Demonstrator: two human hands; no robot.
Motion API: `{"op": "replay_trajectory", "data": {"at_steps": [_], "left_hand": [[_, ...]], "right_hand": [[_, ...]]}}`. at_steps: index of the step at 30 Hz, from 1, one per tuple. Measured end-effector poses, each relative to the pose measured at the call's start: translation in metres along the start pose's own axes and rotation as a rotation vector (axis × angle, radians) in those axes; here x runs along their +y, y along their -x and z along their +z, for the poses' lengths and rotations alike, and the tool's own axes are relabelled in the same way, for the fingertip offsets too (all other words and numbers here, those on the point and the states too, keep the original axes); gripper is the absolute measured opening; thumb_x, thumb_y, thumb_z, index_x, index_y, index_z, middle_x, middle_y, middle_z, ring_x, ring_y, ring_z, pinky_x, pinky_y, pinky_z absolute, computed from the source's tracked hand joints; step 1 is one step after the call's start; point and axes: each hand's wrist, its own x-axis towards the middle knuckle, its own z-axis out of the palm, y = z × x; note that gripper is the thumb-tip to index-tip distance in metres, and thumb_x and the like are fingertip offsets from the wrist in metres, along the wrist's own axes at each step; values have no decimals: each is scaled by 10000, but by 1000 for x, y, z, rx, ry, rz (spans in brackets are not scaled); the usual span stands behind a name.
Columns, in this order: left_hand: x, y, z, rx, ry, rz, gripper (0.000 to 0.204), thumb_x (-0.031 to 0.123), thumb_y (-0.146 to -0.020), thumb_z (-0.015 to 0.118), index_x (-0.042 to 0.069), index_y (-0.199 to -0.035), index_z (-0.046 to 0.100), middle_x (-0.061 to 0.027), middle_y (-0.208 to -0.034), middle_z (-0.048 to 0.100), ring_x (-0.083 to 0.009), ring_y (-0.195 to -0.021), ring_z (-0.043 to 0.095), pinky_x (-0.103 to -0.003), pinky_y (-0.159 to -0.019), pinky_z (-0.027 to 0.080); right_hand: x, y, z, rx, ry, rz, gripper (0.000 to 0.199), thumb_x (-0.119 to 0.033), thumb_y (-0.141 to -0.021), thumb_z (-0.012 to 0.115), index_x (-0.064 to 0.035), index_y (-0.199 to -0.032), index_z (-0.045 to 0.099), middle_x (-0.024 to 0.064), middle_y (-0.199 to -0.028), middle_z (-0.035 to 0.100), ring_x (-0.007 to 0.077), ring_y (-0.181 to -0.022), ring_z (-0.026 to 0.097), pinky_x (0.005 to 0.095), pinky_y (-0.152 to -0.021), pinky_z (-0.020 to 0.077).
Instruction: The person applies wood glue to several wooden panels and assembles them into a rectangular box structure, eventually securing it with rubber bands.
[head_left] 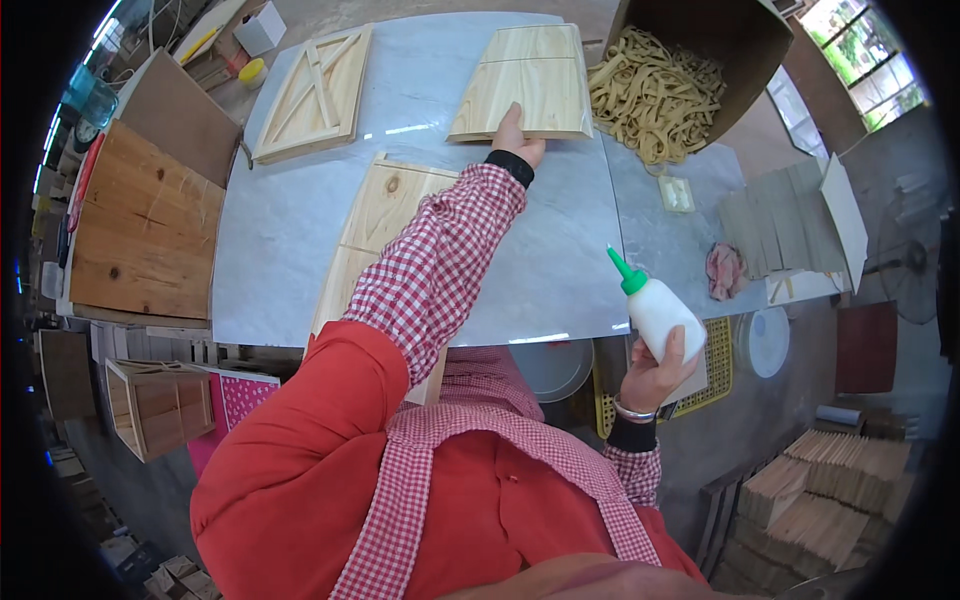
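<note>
The left hand (518, 135) reaches across the pale grey marble-patterned tabletop (560, 260) and rests on the near edge of a light pine panel of trapezoid shape (525, 85). The fingers lie on or over that edge; whether they clamp it or merely press on it cannot be told. The panel lies flat at twelve o'clock from the hand, extending away from the fingertips toward the far side of the table.

The right hand (655, 375) is off the table's near edge, at five o'clock from the panel. Its fingers are wrapped firmly round a white plastic glue bottle with a green conical nozzle (655, 305); the bottle stands above the fingers, nozzle tilted toward eleven o'clock.

A second pine panel, knotted (375, 225), lies on the table at seven o'clock from the left hand, partly under the checked sleeve. A framed pine panel with crossed battens (315, 95) lies at nine o'clock from the trapezoid panel. An open brown cardboard box of tan wood-wool strips (655, 90) sits at three o'clock, just beside the trapezoid panel. A crumpled pink rag (724, 270) lies at the table's right edge.
</note>
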Motion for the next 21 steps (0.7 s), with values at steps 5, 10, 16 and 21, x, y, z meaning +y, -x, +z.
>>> {"op": "replay_trajectory", "data": {"at_steps": [5,10,16,21], "left_hand": [[-15,-7,-11,26,3,-17,346,168,-988,631,60,-1302,535,-93,-1257,638,-252,-1142,640,-418,-994,549],[-32,-12,-14,-21,37,-35,364,203,-991,635,80,-1316,527,-89,-1277,627,-258,-1175,621,-449,-1021,525],[-33,-9,-13,124,-28,-137,431,308,-1015,592,134,-1389,468,-95,-1382,550,-307,-1277,541,-525,-1081,456],[-29,16,-11,109,-128,-210,519,335,-1037,529,83,-1458,362,-169,-1465,451,-339,-1359,452,-561,-1151,345]], "right_hand": [[5,-3,7,-24,-17,34,436,-336,-915,615,-37,-1204,484,93,-874,566,142,-573,519,241,-435,377],[9,-5,15,-38,-31,45,441,-337,-913,614,-38,-1209,481,93,-888,569,143,-579,524,243,-432,381],[6,-5,18,-63,-34,36,445,-338,-915,607,-31,-1212,483,101,-900,576,145,-602,541,240,-434,398],[6,-2,24,-88,-61,7,454,-341,-914,608,-24,-1215,485,108,-902,579,150,-601,547,235,-441,403]]}}
